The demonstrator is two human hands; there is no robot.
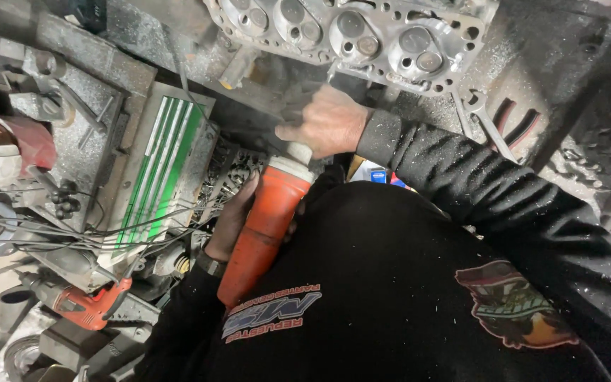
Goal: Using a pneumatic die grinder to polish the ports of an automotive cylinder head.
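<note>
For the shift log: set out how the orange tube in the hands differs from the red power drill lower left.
The orange tube is a plain, smooth cylinder with a white cap end; the red drill is angular, with dark parts. The tube is held, left hand around its body and right hand at the cap; the drill lies untouched among clutter. The tube looks longer in this view. Both are reddish and lie slantwise.
</note>
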